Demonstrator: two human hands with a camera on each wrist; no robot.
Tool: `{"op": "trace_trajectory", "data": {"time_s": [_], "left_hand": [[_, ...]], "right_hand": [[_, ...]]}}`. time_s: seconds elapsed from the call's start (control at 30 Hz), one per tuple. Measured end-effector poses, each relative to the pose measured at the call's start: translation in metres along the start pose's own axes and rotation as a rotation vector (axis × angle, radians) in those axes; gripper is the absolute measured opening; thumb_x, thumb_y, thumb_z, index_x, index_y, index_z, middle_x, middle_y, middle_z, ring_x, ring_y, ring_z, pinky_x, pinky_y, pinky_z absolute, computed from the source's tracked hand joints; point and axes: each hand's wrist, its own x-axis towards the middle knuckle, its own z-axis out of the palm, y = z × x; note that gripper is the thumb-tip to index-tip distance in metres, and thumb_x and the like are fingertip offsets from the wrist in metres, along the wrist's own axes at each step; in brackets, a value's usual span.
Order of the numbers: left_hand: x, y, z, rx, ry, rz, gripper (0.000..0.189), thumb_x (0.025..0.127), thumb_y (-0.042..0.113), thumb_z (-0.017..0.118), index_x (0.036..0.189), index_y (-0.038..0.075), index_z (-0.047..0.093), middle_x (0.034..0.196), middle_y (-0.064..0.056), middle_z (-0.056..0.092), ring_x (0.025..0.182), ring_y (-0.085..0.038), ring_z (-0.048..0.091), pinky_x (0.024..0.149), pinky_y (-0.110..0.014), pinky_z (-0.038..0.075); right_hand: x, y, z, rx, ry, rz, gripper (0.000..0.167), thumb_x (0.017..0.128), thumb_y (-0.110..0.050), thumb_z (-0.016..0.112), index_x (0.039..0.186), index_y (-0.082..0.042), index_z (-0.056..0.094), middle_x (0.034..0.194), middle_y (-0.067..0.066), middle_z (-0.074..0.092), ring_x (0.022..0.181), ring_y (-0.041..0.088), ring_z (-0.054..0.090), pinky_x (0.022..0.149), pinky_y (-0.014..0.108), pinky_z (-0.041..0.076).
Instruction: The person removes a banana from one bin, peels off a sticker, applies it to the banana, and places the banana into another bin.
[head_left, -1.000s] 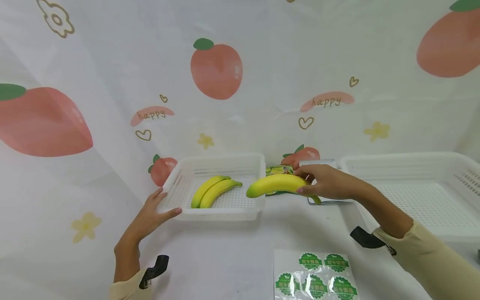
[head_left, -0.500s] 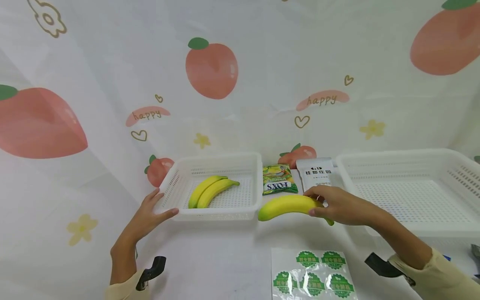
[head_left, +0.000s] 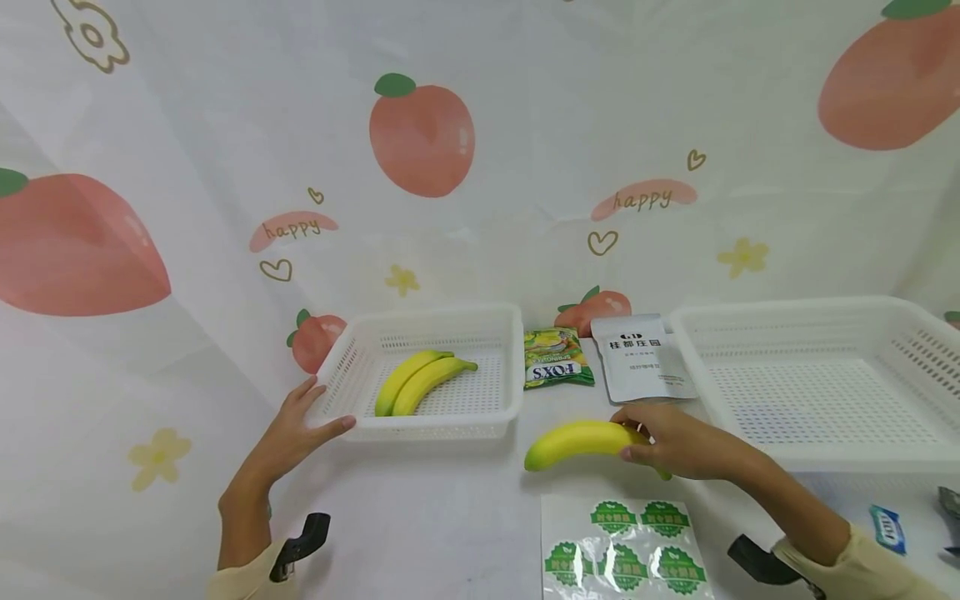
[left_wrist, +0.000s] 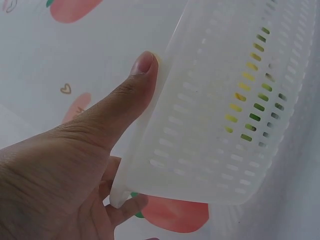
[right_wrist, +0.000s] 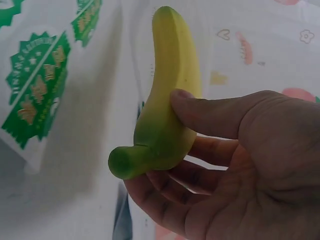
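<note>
My right hand [head_left: 678, 442] holds a yellow banana [head_left: 577, 440] by its stem end, above the table in front of the left basket. In the right wrist view, thumb and fingers pinch the banana [right_wrist: 175, 70] near its green stem. At the front left corner of the white plastic basket [head_left: 435, 428], my left hand [head_left: 296, 429] grips the rim. The left wrist view has the thumb lying along the basket's rim [left_wrist: 155, 90], with the fingers around the corner. Two bananas [head_left: 420, 383] lie side by side inside that basket.
A green and yellow FOX'S bag [head_left: 557, 358] and a silver pouch [head_left: 641, 362] lie between the baskets. Another white basket [head_left: 862, 454] stands at the right. Green round stickers on a sheet [head_left: 585, 521] lie in front. A small blue packet [head_left: 888, 529] is at far right.
My right hand has brought the banana nearer to me and slightly right, uncovering the FOX'S bag and silver pouch. My left hand stays on the basket's corner.
</note>
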Motion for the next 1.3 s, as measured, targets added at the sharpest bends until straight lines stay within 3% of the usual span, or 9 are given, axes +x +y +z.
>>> {"op": "trace_trajectory", "data": {"time_s": [0.33,0.87,1.0,1.3], "left_hand": [[-0.001,0.000,0.000,0.004,-0.001,0.002,0.106,0.094,0.058,0.074,0.169,0.006,0.020,0.175,-0.024,0.003,0.153,-0.057,0.020,0.111,-0.079,0.031],[-0.003,0.003,0.000,-0.002,-0.004,0.006,0.106,0.095,0.056,0.073,0.169,0.003,0.019,0.175,-0.025,0.003,0.153,-0.057,0.018,0.113,-0.079,0.030],[-0.002,0.004,0.000,0.001,-0.006,0.002,0.106,0.094,0.058,0.074,0.169,0.006,0.019,0.175,-0.024,0.002,0.153,-0.057,0.018,0.111,-0.079,0.031],[-0.004,0.006,-0.002,0.003,-0.004,0.022,0.104,0.095,0.055,0.073,0.169,0.007,0.019,0.174,-0.027,0.005,0.150,-0.055,0.023,0.110,-0.081,0.030]], "right_hand": [[0.003,0.016,0.011,-0.047,0.007,0.040,0.037,0.094,-0.018,0.079,0.124,0.000,0.067,0.100,-0.002,0.063,0.089,0.013,0.054,0.078,0.030,0.048],[0.008,0.019,0.016,-0.085,0.012,0.149,0.047,0.097,-0.018,0.077,0.134,0.007,0.064,0.111,0.005,0.063,0.096,0.018,0.054,0.087,0.040,0.050],[0.008,0.021,0.017,-0.093,0.010,0.158,0.049,0.097,-0.019,0.076,0.136,0.008,0.063,0.110,0.005,0.062,0.094,0.017,0.054,0.083,0.036,0.049],[0.006,0.023,0.014,-0.096,0.022,0.136,0.053,0.097,-0.021,0.077,0.139,0.007,0.060,0.115,0.009,0.064,0.098,0.021,0.054,0.088,0.044,0.049]]}}
